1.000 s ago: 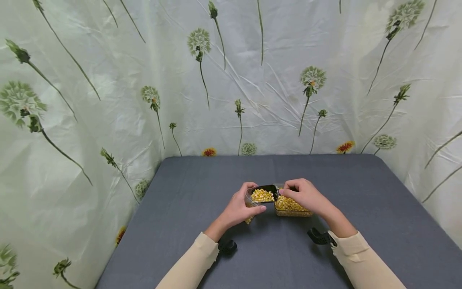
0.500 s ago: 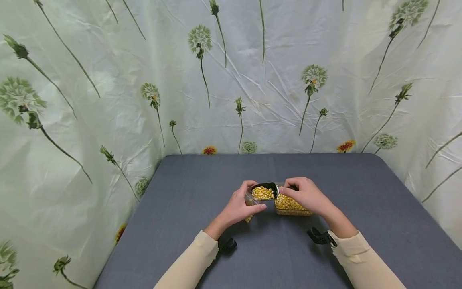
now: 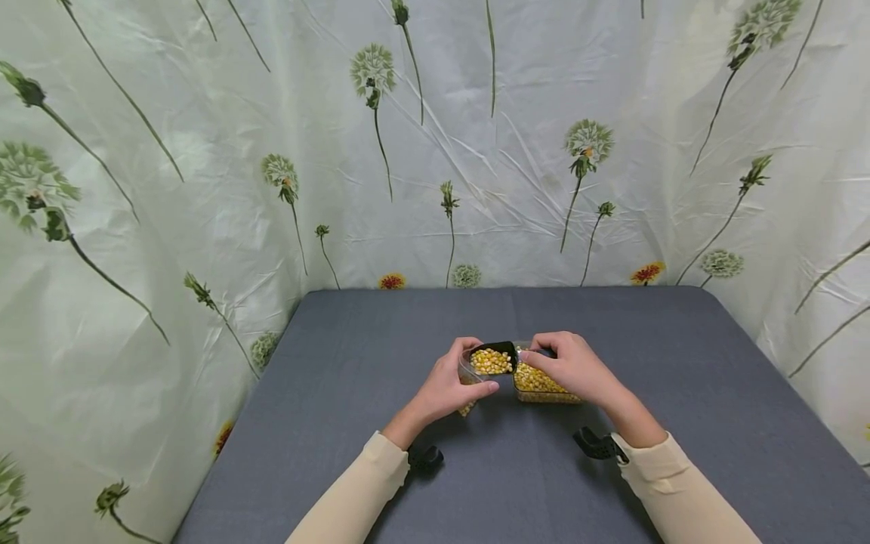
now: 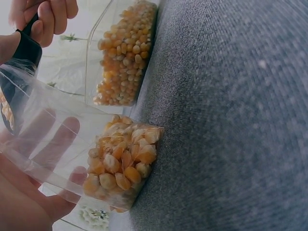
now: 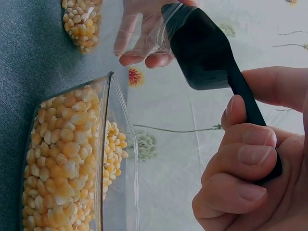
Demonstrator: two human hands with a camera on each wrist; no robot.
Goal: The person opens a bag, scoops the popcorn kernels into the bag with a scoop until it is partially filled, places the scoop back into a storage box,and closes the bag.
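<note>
My left hand (image 3: 443, 389) grips a clear plastic bag (image 4: 62, 103) near its open mouth, thumb on one side and fingers on the other. Corn kernels (image 4: 118, 166) fill the bag's lower end, close to the tabletop. My right hand (image 3: 574, 366) holds a black scoop (image 5: 207, 53) by its handle, fingers curled round it. Yellow kernels (image 3: 491, 362) lie in the scoop, whose front end sits in the bag's mouth. Under my right hand stands a clear rectangular container (image 3: 547, 397) with many corn kernels (image 5: 57, 159) in it.
A dark grey cloth covers the table (image 3: 381, 340). Behind it hangs a pale curtain (image 3: 476, 151) printed with dandelions. Black wrist mounts (image 3: 598, 444) stick out beneath both sleeves, low over the table. The container stands just right of the bag.
Both hands, the bag and the scoop stay in nearly the same place. The head view shifts slightly. The scoop stays loaded at the bag's mouth.
</note>
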